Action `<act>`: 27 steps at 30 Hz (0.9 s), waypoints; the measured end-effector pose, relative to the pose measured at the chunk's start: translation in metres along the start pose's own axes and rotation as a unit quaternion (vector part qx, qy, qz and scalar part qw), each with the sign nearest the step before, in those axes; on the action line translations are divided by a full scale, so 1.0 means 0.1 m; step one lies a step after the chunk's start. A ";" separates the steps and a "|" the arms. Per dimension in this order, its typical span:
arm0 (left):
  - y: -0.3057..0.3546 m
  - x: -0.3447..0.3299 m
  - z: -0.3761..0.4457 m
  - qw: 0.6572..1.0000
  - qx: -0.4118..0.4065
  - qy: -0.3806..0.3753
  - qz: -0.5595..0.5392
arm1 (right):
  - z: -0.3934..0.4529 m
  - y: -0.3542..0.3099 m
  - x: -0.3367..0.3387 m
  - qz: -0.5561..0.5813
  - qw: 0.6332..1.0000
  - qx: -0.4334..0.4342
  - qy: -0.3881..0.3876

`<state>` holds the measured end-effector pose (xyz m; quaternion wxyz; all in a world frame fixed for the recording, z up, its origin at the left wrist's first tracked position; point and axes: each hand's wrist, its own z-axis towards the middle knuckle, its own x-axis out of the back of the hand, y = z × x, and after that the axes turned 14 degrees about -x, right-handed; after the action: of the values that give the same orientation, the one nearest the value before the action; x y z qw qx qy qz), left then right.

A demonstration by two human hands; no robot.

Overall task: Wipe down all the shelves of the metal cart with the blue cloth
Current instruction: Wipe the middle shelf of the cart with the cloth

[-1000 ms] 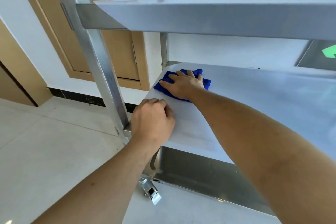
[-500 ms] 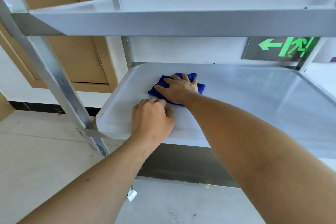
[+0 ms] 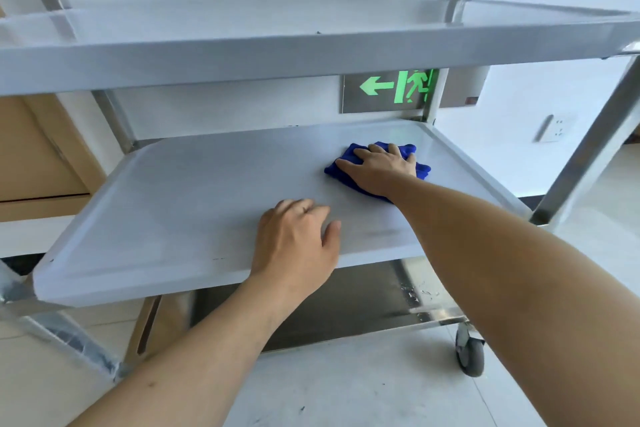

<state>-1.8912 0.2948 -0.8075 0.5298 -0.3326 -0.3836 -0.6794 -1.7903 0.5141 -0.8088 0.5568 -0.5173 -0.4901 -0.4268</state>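
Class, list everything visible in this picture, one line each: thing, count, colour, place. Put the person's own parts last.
cart shelves: three, silver-grey metal, stacked top, middle, bottom
cloth: one, blue, far right of the middle shelf
exit sign: one, green on grey, wall behind the cart
caster wheel: one, grey, cart's near right corner
wall socket: one, white, wall at right
left hand: one, resting on the middle shelf's front edge
right hand: one, flat on the cloth
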 end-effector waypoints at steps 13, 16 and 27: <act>0.49 -0.29 0.08 0.996 -0.074 -0.045 -0.036 | -0.16 1.05 0.16 -0.007 0.996 -0.086 0.010; 0.53 -0.28 0.08 0.996 -0.073 -0.046 -0.039 | -0.31 1.13 0.14 -0.011 0.995 -0.101 0.011; 0.30 -0.10 -0.07 0.991 -0.051 -0.096 -0.076 | -0.66 0.89 0.13 -0.023 0.995 -0.098 -0.008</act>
<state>-1.8606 0.2887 -0.8143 0.4193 -0.3930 -0.4216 -0.7014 -1.6937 0.4575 -0.8089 0.4894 -0.5612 -0.4624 -0.4814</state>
